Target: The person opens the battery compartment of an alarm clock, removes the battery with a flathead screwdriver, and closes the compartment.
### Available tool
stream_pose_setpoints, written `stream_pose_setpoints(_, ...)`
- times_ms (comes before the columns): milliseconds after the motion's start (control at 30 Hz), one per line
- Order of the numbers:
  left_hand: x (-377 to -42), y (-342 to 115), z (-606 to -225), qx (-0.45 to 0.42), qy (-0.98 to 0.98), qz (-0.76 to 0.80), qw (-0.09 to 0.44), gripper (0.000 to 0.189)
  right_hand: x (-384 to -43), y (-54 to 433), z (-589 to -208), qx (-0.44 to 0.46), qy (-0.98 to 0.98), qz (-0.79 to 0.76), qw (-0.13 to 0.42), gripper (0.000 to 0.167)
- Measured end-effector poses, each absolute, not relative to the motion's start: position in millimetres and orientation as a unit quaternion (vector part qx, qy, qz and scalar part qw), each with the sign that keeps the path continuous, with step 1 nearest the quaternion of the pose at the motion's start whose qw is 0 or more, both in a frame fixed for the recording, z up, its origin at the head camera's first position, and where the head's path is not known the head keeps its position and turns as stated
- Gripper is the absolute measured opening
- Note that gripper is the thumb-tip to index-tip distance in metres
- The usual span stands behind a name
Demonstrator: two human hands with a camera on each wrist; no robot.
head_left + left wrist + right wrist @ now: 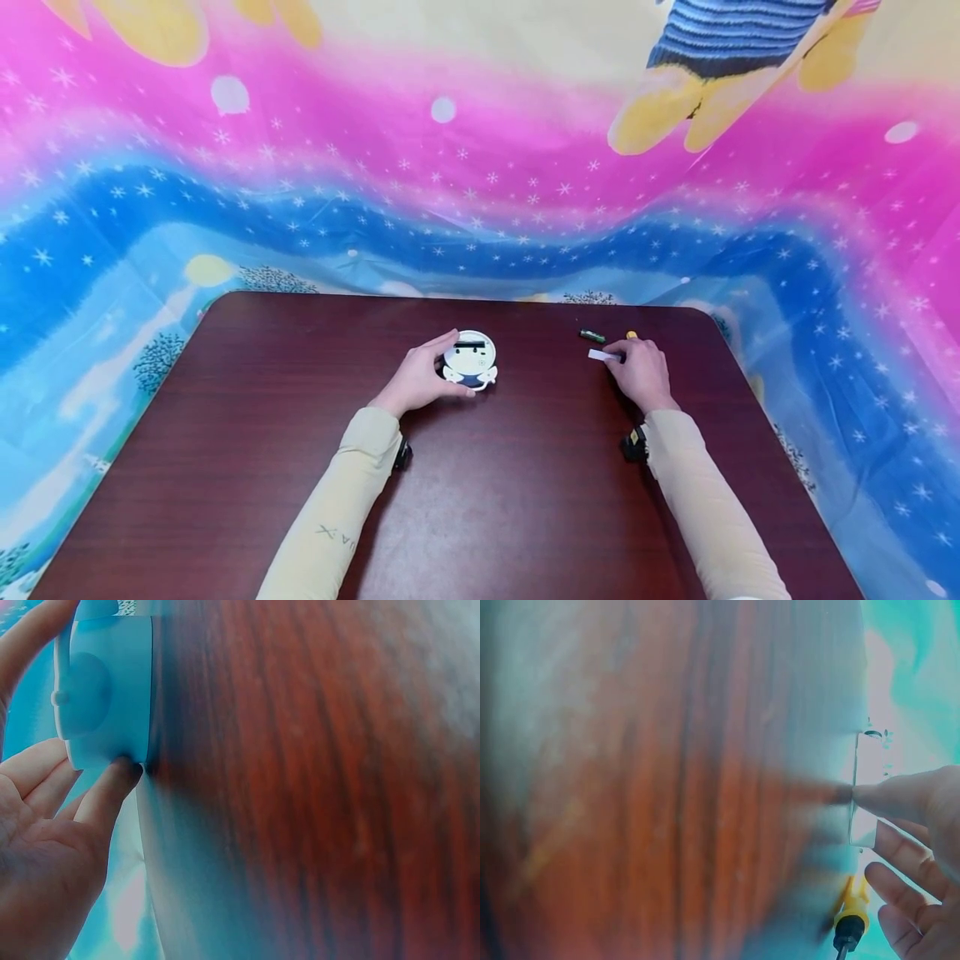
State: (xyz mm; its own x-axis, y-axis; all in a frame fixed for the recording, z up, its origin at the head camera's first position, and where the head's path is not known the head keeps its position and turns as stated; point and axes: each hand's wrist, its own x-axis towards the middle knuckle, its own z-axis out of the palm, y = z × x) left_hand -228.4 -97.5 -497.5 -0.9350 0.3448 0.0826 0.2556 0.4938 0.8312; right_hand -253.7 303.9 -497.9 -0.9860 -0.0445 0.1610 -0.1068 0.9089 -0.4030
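A: Specify the position of the main unit.

B: The round white device (470,361) is at about mid-width on the tabletop (510,500), a little in from the far edge. Its upward face carries a dark slot (470,344) on the far side and two small dark spots below the slot.

A: State of the left grip?

B: The left hand (420,375) spans the device from its left side. The thumb bears on the near side and the fingers on the far side, so the grip is spread to the width of the unit and has hold of it.

A: State of the right grip?

B: The right hand (643,373) is toward the far right corner. Its grip is nearly closed, pinching a flat white strip (600,355); the remaining fingers are loosely bent. Contact between strip and tabletop cannot be determined.

A: Adjacent items?

B: A green battery (592,336) lies just beyond the strip, near the far edge. A screwdriver (853,907) with yellow handle and black collar lies beside the right hand, mostly hidden by it in the head view.

A: Surroundings?

B: A printed cloth (450,192) with white snowflakes hangs behind the far edge.
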Motion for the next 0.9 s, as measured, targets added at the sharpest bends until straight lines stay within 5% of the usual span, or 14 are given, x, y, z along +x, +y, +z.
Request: stream_pose_setpoints(900,-228,-97,-498,0.171,0.855,0.488,0.046,0.108,-254,291,-490,0.056,-0.966,0.238,0.086,0.011)
